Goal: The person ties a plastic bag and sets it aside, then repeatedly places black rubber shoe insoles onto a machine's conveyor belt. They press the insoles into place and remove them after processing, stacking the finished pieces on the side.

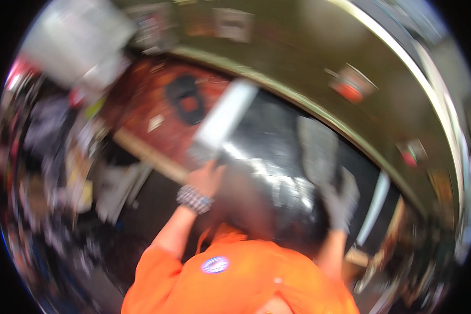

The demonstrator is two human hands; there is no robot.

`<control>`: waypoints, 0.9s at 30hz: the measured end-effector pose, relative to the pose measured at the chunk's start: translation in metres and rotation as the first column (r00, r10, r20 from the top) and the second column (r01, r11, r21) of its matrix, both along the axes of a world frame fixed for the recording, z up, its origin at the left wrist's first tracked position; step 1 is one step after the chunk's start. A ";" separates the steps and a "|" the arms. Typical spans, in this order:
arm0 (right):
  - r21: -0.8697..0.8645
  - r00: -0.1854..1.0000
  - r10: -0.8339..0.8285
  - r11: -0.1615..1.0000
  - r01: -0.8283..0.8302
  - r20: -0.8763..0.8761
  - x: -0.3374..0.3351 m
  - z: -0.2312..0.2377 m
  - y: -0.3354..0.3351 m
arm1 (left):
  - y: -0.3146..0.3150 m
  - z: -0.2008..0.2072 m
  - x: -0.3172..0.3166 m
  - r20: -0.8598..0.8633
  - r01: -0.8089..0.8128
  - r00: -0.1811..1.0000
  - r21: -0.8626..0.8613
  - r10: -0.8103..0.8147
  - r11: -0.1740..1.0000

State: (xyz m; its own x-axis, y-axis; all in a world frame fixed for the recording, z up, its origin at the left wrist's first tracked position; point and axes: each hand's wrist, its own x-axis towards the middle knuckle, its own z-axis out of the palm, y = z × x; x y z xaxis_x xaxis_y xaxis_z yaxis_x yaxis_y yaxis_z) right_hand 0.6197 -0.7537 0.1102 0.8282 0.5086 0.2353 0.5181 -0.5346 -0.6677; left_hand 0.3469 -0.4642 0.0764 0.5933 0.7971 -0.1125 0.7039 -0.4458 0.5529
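The picture is smeared by motion. A large glossy black sheet-like thing (277, 180) bulges up in front of my orange shirt and hides part of the bench. My bare left hand (206, 178), with a beaded band (194, 199) on its wrist, closes at the left edge of this black thing. At its right edge is my right hand (343, 201) in a grey glove; thumb and fingers look apart, but blur hides whether they grip. A long grey piece (319, 149) lies just beyond the glove. Beyond my left hand runs a white strip (225, 115).
A red-brown bench top (141, 99) at the far left bears a dark object (186, 99). Behind it rises an olive-green wall (293, 47) with small holders, one orange (349, 89). Blurred clutter (63, 146) fills the left side. Another white strip (374, 206) lies right of my glove.
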 end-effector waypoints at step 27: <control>0.153 0.910 -0.231 0.970 0.189 0.343 0.088 0.006 0.000 | 0.014 -0.033 0.016 0.131 -0.086 0.990 0.246 0.055 0.965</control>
